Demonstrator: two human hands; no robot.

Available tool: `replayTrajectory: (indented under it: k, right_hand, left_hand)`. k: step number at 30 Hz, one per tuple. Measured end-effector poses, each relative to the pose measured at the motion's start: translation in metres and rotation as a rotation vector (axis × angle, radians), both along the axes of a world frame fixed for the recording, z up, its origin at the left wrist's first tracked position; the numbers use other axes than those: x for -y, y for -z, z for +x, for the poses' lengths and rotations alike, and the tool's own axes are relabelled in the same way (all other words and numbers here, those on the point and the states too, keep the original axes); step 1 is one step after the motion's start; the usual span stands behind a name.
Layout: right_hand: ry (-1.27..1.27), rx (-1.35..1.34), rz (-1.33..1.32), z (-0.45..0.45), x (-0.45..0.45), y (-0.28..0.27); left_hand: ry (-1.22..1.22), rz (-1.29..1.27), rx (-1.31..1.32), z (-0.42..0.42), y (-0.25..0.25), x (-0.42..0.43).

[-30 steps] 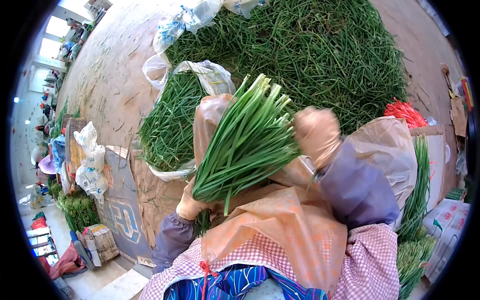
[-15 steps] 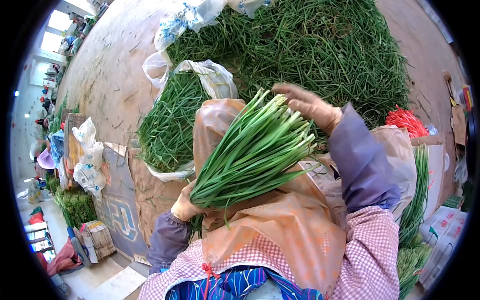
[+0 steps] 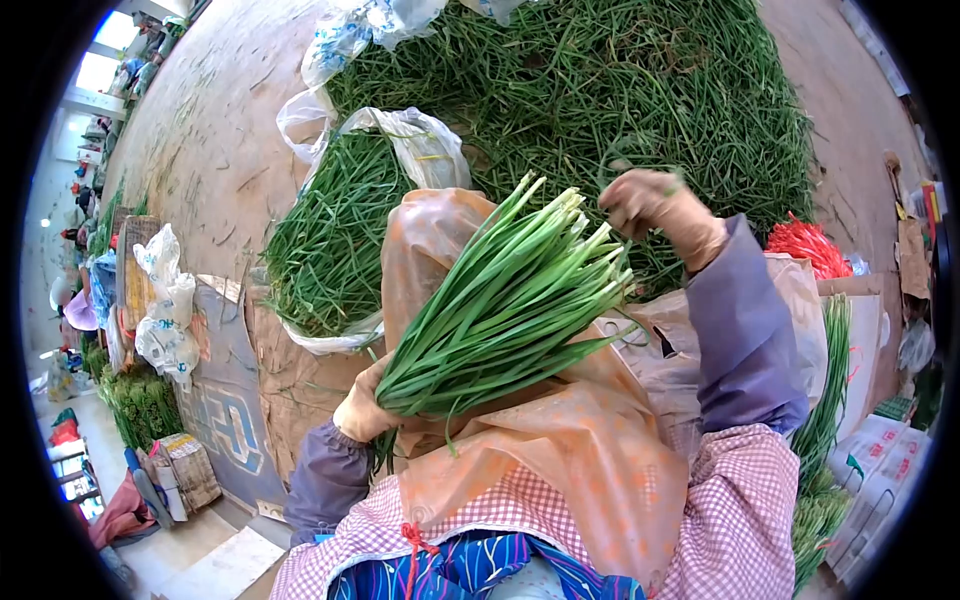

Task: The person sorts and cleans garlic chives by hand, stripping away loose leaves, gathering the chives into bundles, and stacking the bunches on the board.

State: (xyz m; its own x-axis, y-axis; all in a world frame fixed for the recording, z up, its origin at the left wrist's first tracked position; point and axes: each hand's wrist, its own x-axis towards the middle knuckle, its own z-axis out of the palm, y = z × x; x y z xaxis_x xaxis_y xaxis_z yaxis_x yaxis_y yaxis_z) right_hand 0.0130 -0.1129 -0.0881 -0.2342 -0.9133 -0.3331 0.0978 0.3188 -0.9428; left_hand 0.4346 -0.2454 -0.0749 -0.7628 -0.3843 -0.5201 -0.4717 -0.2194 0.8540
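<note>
A thick bunch of green stalks (image 3: 500,310) with pale ends lies slantwise over my lap, its pale ends toward the upper right. My left hand (image 3: 366,402), in a tan glove, is closed around its lower leafy end. Up and to the right of the pale ends is my gloved right hand (image 3: 662,212), apart from the bunch, with fingers curled and slightly blurred. Whether it pinches any thin stalk cannot be made out. A large heap of loose green stalks (image 3: 640,100) spreads behind it.
An open white plastic bag (image 3: 430,150) of greens stands left of my knee. Red ties (image 3: 808,248) lie at the right, above tied green bundles (image 3: 828,370). At the left are a crumpled plastic bag (image 3: 168,330), another green bundle (image 3: 140,405) and a small box (image 3: 186,472).
My right hand has risen from beside the bunch's pale ends and moved right, off them, its fingers now curled. My left hand keeps its hold on the bunch, which has tilted a little flatter.
</note>
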Motion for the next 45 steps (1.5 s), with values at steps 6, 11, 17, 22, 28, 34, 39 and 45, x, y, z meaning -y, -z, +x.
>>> replayTrajectory:
  k: [6,11,17,22,28,34,39,45]
  right_hand:
    - [0.011,0.316,0.002,0.030,0.019,0.019]
    - [0.073,0.579,0.021,0.042,0.021,0.024]
    - [0.231,0.258,-0.109,0.055,0.016,0.018]
    - [0.690,-0.040,-0.356,0.010,0.000,0.011]
    - [0.931,0.185,-0.034,-0.063,-0.041,0.030]
    - [0.180,0.326,-0.078,0.051,0.005,0.026]
    - [0.527,0.167,-0.222,0.000,-0.004,0.026]
    - [0.131,-0.423,-0.083,0.063,-0.011,-0.040]
  left_hand:
    - [-0.018,-0.068,0.018,0.001,-0.003,-0.004]
    - [0.011,-0.120,0.060,-0.008,-0.015,-0.008]
    - [-0.020,-0.082,0.022,-0.004,-0.012,-0.009]
    - [0.041,-0.104,-0.002,0.005,0.004,-0.003]
    - [0.256,-0.362,-0.046,0.015,0.022,0.011]
    - [0.188,-0.118,-0.010,0.009,0.015,0.014]
    - [0.229,-0.269,0.002,0.023,0.026,0.012]
    - [0.074,-0.184,-0.022,0.008,0.015,-0.002]
